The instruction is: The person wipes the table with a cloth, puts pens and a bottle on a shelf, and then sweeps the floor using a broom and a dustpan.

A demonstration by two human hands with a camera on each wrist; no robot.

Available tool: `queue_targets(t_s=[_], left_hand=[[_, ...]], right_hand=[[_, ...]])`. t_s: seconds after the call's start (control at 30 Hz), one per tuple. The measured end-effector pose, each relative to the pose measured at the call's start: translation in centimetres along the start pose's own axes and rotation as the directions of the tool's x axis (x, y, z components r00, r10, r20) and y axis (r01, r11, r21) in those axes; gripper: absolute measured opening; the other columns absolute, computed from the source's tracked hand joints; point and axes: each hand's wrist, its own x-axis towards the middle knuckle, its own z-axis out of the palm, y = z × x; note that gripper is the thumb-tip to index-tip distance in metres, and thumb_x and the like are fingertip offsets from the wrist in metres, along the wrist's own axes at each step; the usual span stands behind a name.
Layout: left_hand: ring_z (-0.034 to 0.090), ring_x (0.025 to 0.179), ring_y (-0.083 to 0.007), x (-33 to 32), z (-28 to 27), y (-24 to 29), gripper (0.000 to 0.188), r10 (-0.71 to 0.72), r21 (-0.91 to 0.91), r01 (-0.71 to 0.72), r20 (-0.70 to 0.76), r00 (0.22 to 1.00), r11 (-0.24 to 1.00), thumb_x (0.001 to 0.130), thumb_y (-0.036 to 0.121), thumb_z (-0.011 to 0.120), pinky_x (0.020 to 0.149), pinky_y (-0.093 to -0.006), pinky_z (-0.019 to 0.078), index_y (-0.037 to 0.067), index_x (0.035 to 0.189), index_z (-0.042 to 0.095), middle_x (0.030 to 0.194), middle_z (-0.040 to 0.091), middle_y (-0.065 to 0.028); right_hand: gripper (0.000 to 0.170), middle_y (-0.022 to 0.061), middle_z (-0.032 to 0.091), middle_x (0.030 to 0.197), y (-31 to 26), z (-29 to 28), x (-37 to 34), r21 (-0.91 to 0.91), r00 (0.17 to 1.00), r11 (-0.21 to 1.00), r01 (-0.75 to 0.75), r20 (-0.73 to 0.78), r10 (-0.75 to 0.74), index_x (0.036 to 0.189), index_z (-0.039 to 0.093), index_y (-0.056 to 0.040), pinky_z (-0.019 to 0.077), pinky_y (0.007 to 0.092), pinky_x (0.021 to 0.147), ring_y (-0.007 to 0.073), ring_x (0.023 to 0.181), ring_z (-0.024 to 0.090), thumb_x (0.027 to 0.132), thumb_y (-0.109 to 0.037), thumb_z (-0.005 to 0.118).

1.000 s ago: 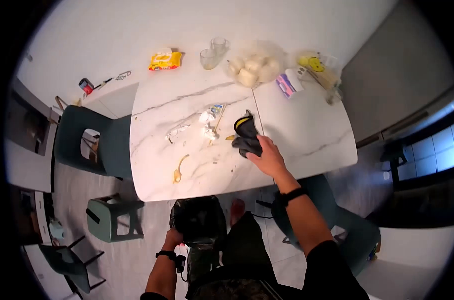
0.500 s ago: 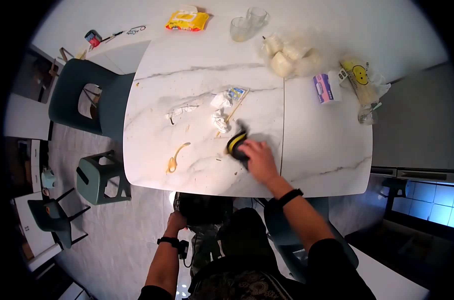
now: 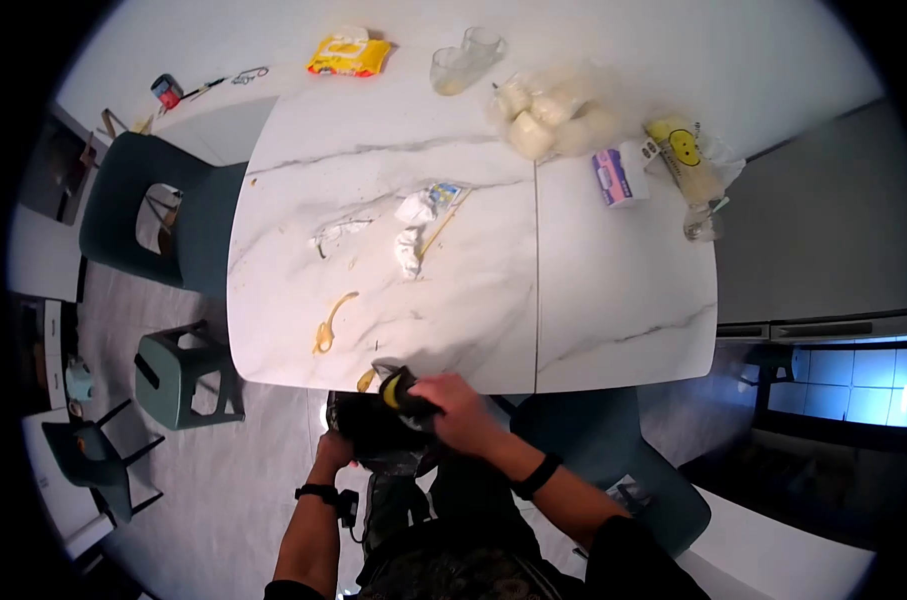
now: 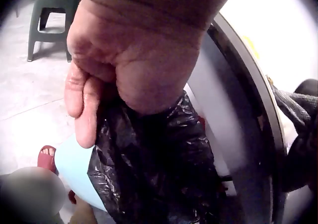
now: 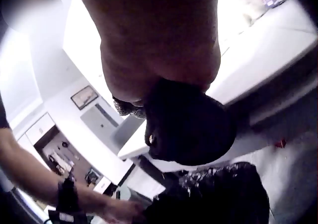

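Note:
The right hand [image 3: 461, 415] grips a black item with a yellow band [image 3: 397, 392] at the table's front edge, over the black-bagged bin [image 3: 393, 462]. In the right wrist view the dark item [image 5: 191, 127] hangs from the hand, above the black bag [image 5: 223, 194]. The left hand [image 3: 333, 452] holds the bin's left rim; in the left wrist view the left hand [image 4: 134, 60] pinches the black bag [image 4: 154, 154] over a light blue bin wall [image 4: 74, 167]. A yellowish scrap [image 3: 365, 381] lies near the edge.
On the table [image 3: 623, 300] are crumpled tissues [image 3: 408, 250], a peel [image 3: 324, 335], a stick [image 3: 443, 226], a wipes pack [image 3: 348, 56], glasses [image 3: 453, 70], bagged buns [image 3: 538, 115] and a purple pack [image 3: 612, 178]. A stool [image 3: 168, 380] and chairs [image 3: 613, 450] stand around.
The right hand has carried the black item from mid-table toward the front edge, over the bin. The left hand has stayed at the bin rim. The head view has shifted.

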Motion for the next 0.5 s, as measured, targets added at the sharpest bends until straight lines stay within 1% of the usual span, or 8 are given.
queue_targets(t_s=[0.07, 0.13, 0.2, 0.27, 0.33, 0.4, 0.47, 0.5], left_hand=[[0.068, 0.082, -0.0325, 0.2, 0.1, -0.6, 0.019, -0.121, -0.004, 0.124, 0.167, 0.978, 0.992, 0.077, 0.019, 0.059, 0.075, -0.0431, 0.055, 0.005, 0.084, 0.069, 0.083, 0.069, -0.0158], [0.067, 0.082, -0.0353, 0.9, 3.2, -3.0, 0.02, -0.159, -0.173, 0.173, 0.092, 0.983, 0.97, 0.077, 0.019, 0.058, 0.075, -0.0433, 0.0548, 0.004, 0.083, 0.069, 0.083, 0.069, -0.0171], [0.066, 0.082, -0.0381, 0.5, 3.3, -2.9, 0.022, -0.233, -0.304, 0.247, 0.082, 0.969, 0.92, 0.077, 0.02, 0.056, 0.076, -0.0436, 0.0545, 0.003, 0.081, 0.069, 0.083, 0.068, -0.0187], [0.065, 0.082, -0.0408, -0.8, 0.3, -0.7, 0.024, -0.323, -0.389, 0.347, 0.128, 0.938, 0.853, 0.076, 0.021, 0.054, 0.077, -0.0441, 0.054, 0.001, 0.079, 0.068, 0.083, 0.067, -0.0208], [0.065, 0.081, -0.0413, -1.0, 1.8, -1.6, 0.026, -0.335, -0.384, 0.335, 0.07, 0.94, 0.86, 0.076, 0.022, 0.053, 0.078, -0.0442, 0.0535, 0.001, 0.079, 0.067, 0.082, 0.067, -0.0226], [0.065, 0.081, -0.0413, -0.3, 2.7, -2.7, 0.027, -0.338, -0.385, 0.331, 0.052, 0.94, 0.862, 0.076, 0.022, 0.052, 0.079, -0.0442, 0.0531, 0.0, 0.079, 0.067, 0.081, 0.066, -0.0239], [0.065, 0.081, -0.0408, -0.6, 3.1, -2.9, 0.029, -0.343, -0.398, 0.349, 0.089, 0.935, 0.848, 0.076, 0.023, 0.052, 0.079, -0.0442, 0.0528, -0.002, 0.079, 0.066, 0.079, 0.066, -0.0246], [0.065, 0.081, -0.0405, -0.5, 2.6, -2.6, 0.029, -0.338, -0.382, 0.349, 0.096, 0.936, 0.856, 0.076, 0.023, 0.052, 0.079, -0.0441, 0.0528, -0.002, 0.078, 0.066, 0.078, 0.066, -0.0244]], right_hand=[[0.047, 0.0144, 0.06, 0.113, 1.2, -4.3, 0.4, -0.016, 0.995, 0.997, -0.077, -0.06, 0.076, 0.109, 0.061, -0.0068, 0.0453, 0.0396, 0.095, 0.0338, 0.108, 0.055, 0.066, 0.008, 0.05], [0.052, 0.0154, 0.06, 0.113, 3.8, -8.8, 0.7, -0.089, 0.972, 0.987, -0.137, -0.205, 0.116, 0.113, 0.06, -0.0054, 0.0435, 0.0394, 0.098, 0.0333, 0.11, 0.055, 0.066, 0.012, 0.046], [0.053, 0.0169, 0.059, 0.114, 7.6, -12.9, 1.7, -0.2, 0.91, 0.954, -0.225, -0.392, 0.133, 0.113, 0.06, -0.0025, 0.0413, 0.0381, 0.101, 0.0343, 0.113, 0.054, 0.066, 0.014, 0.042], [0.052, 0.0164, 0.054, 0.126, 12.6, -16.3, 2.7, -0.345, 0.882, 0.874, -0.342, -0.438, 0.172, 0.123, 0.054, -0.0051, 0.0353, 0.0417, 0.105, 0.0366, 0.116, 0.047, 0.073, 0.007, 0.048], [0.05, 0.0193, 0.045, 0.136, 15.8, -16.6, 3.3, -0.467, 0.859, 0.765, -0.444, -0.466, 0.214, 0.128, 0.049, -0.002, 0.0315, 0.0465, 0.106, 0.0413, 0.121, 0.04, 0.08, -0.012, 0.056], [0.053, 0.0202, 0.045, 0.137, 16.4, -14.4, 3.5, -0.571, 0.915, 0.752, -0.328, -0.391, 0.101, 0.128, 0.049, -0.0006, 0.0315, 0.0469, 0.105, 0.0413, 0.121, 0.04, 0.08, -0.019, 0.059], [0.046, 0.0182, 0.052, 0.124, 12.6, -10.5, 3.1, -0.557, 0.954, 0.808, -0.189, -0.299, 0.017, 0.117, 0.055, -0.0012, 0.0376, 0.0483, 0.097, 0.0392, 0.113, 0.047, 0.073, -0.013, 0.06], [0.041, 0.0157, 0.056, 0.116, 11.4, -8.5, 2.6, -0.463, 0.973, 0.877, -0.127, -0.23, 0.019, 0.109, 0.058, -0.0022, 0.0416, 0.0488, 0.091, 0.0381, 0.106, 0.052, 0.069, -0.009, 0.059]])
